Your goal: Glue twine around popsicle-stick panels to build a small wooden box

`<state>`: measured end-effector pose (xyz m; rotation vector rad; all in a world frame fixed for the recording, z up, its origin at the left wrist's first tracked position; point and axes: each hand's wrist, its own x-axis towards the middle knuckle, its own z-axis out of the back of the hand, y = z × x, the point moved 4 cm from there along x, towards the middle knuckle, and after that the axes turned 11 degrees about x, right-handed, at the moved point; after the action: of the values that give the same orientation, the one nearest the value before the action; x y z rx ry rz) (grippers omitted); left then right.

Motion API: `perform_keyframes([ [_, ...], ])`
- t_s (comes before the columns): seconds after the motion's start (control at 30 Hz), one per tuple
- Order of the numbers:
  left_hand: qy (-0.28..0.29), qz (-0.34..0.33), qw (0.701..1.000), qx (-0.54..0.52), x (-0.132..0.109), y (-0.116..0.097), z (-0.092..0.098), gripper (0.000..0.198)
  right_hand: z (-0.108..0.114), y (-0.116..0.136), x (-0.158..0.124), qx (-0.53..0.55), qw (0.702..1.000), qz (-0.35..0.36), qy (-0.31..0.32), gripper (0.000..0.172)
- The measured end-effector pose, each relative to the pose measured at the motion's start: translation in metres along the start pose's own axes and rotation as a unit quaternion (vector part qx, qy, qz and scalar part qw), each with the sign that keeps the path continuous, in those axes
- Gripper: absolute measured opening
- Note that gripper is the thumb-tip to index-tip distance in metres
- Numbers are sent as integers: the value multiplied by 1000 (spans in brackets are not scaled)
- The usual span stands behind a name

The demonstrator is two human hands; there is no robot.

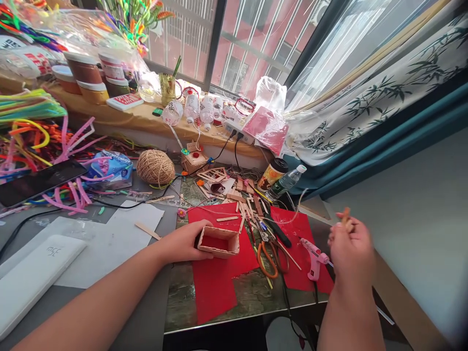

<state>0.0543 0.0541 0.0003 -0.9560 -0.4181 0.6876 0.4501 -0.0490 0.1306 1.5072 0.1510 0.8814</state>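
Note:
My left hand is wrapped round the left end of a small open box made of craft sticks, which rests on red paper. Red shows inside the box through its open top. Off the table's right side, my right hand is raised with its fingers closed on a small brown piece whose kind I cannot make out. Between my hands lie orange-handled scissors and a pink hot glue gun, the glue gun being nearest my right hand. One craft stick lies just behind the box.
Behind the scissors spreads a pile of craft sticks. A water bottle and a dark-lidded cup stand behind it. A twine ball, pipe cleaners and a white device occupy the left. Black cords cross the table.

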Motion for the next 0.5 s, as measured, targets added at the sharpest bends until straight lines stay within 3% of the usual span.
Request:
perform_keyframes([
  [0.07,5,-1,1000,-5,1,1,0,47,10,15,8,67,996,45,-41,30],
  [0.17,16,-4,1000,-16,0,3,-1,48,27,42,11,68,977,162,-124,21],
  [0.27,4,-12,999,-34,-3,6,3,77,35,52,14,81,969,173,-157,13],
  [0.3,-13,-23,999,-44,-4,6,5,87,35,49,14,103,973,145,-145,9],
  [0.37,-44,-55,995,-71,-6,7,11,90,28,38,8,141,983,70,-94,20],
  [0.5,-84,-62,992,-68,-3,12,17,48,-11,5,-47,58,991,-64,99,31],
])
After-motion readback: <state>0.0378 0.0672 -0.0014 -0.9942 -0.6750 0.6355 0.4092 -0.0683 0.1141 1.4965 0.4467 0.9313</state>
